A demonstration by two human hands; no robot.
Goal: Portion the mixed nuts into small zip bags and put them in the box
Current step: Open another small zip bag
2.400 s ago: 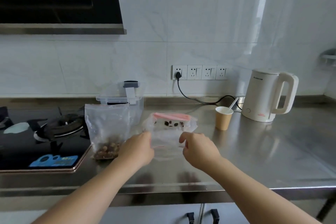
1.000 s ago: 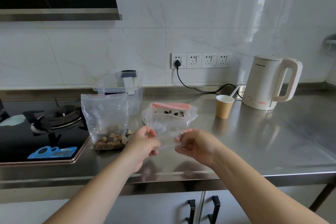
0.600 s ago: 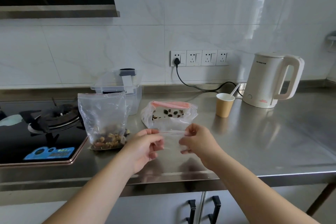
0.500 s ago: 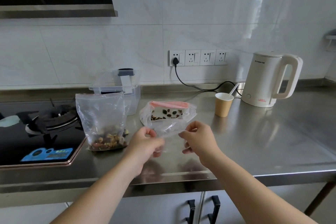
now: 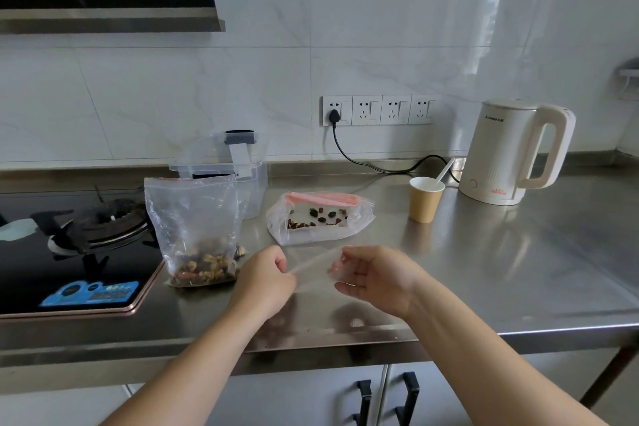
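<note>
A small empty clear zip bag [image 5: 313,270] is stretched between my left hand [image 5: 264,278] and my right hand [image 5: 375,278], just above the steel counter's front. Each hand pinches one end of it. A large clear bag of mixed nuts [image 5: 197,232] stands upright to the left of my hands. Behind my hands lies a pack of small zip bags with a pink strip [image 5: 320,218], with a few nuts on or in it. The clear plastic box [image 5: 252,183] with a grey latch stands behind the large bag.
A gas hob [image 5: 79,245] takes up the counter's left end. A paper cup [image 5: 426,199] with a stick in it and a white kettle [image 5: 511,152] stand at the back right, with a black cord running to the wall sockets [image 5: 378,110].
My hands lifted the small bag off the pack and drew it toward me. The right hand has turned palm-up on its end of the bag. The camera has tilted slightly.
</note>
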